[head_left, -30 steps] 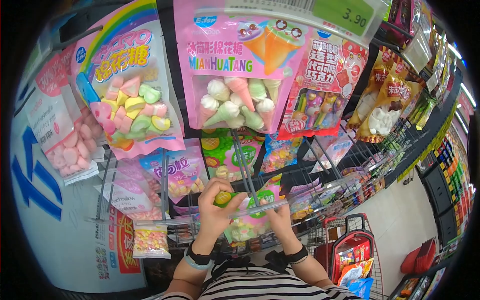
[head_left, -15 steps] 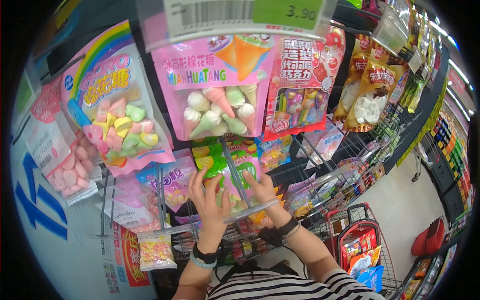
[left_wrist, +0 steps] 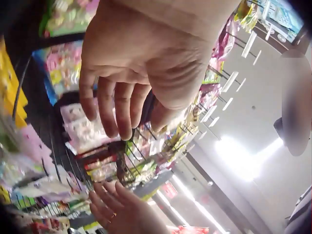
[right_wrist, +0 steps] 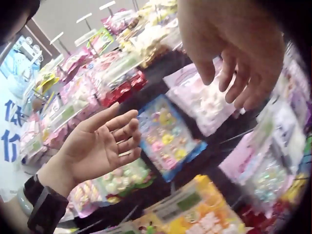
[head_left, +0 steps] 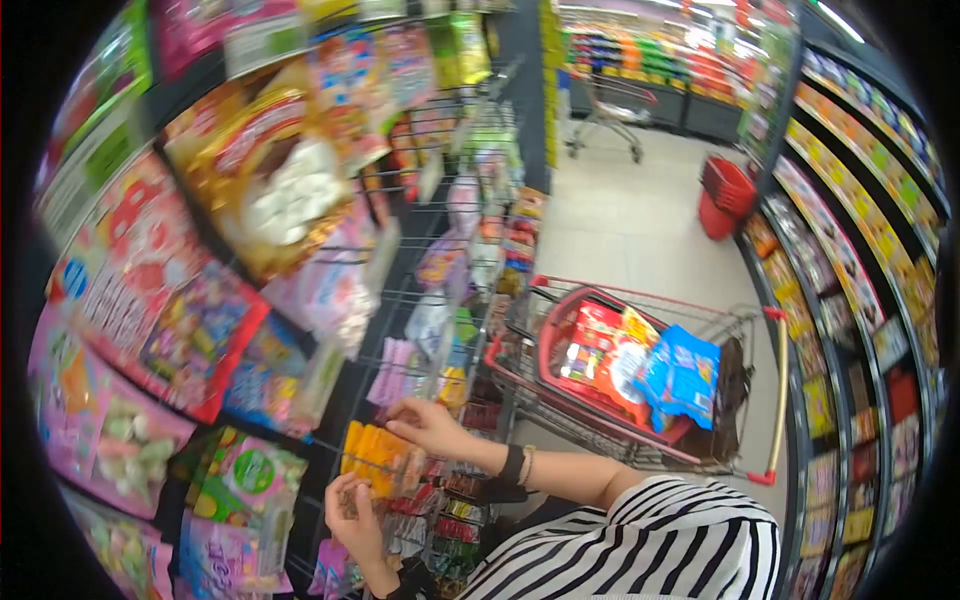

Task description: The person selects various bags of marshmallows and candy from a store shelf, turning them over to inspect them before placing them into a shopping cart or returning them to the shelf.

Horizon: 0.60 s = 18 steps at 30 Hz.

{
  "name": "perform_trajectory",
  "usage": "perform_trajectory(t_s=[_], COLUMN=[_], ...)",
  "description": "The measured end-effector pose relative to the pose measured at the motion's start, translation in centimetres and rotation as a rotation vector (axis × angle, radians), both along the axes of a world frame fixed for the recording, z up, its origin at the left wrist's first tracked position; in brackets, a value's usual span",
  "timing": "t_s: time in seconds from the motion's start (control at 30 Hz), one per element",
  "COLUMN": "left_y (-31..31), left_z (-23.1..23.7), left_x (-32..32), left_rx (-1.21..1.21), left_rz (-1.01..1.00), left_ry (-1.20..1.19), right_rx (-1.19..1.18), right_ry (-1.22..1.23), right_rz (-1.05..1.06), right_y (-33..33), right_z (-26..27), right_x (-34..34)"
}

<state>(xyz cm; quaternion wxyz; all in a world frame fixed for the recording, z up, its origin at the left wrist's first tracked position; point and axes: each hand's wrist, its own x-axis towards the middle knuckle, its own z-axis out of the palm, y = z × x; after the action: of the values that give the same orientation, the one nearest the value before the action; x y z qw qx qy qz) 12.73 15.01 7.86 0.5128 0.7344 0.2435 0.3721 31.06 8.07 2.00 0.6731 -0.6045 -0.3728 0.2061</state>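
My left hand (head_left: 355, 525) is over the snack rack, its fingers loosely bent and nothing in them. To its right, my right hand (head_left: 432, 430) reaches across with relaxed fingers, also holding nothing. Orange packets (head_left: 378, 450) hang nearest to both hands and overlap them in the head view. A green and pink marshmallow bag (head_left: 250, 475) hangs on the rack to the left, apart from the hands. From the right wrist, a blue-edged candy bag (right_wrist: 168, 141) shows between the hands, with a pale pink bag (right_wrist: 197, 100) behind my right fingers.
A red-framed shopping cart (head_left: 690, 440) stands on the right, with a blue bag (head_left: 685, 375) and a red bag (head_left: 598, 345) in it. Red baskets (head_left: 727, 195) are stacked farther along the aisle. Shelves (head_left: 850, 250) line the far side. Wire hooks project from the rack.
A second ago both hands gripped the green and pink marshmallow bag; they then let go. The head view has swung right toward the aisle and cart, and the hands are over orange packets.
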Motion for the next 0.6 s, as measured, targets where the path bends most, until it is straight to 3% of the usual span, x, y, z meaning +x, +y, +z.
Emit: perform_trajectory(t_s=[0.1,0.17,0.2,0.4,0.47,0.53,0.6], left_y=[-2.1,-4.4,-5.5,-15.8,-18.7,-20.8,-23.0], left_z=[-1.2,-2.1,-3.3,-5.5,-6.0,-7.4,-7.9], left_x=[4.9,8.5,10.3,17.4,18.3,18.8,18.9], left_rx=[-0.105,-0.297,-0.226,-0.321,-0.268,-0.261,-0.316], left_rz=[-0.209,-0.362,-0.417,-0.805,-0.979,-1.023,-1.081], left_ry=[0.024,0.082,0.089,0.268,0.382,0.402,0.426], right_rx=[-0.101,-0.177,-0.239,-0.521,-0.791,-0.929,-1.151], right_ry=[0.109,0.11,0.083,-0.039,-0.085,-0.089,-0.049], right_rz=[-0.165,-0.343,-0.44,-0.986,-1.063,-1.109,-1.015], right_y=[-8.0,-13.9,-17.2,-35.0,-39.5,-42.7,-44.6], right_z=[-1.4,-3.0,-3.4,-11.2,-13.5,-15.6,-15.8], right_x=[4.3,6.6,7.4,9.9,9.7,9.6,8.7])
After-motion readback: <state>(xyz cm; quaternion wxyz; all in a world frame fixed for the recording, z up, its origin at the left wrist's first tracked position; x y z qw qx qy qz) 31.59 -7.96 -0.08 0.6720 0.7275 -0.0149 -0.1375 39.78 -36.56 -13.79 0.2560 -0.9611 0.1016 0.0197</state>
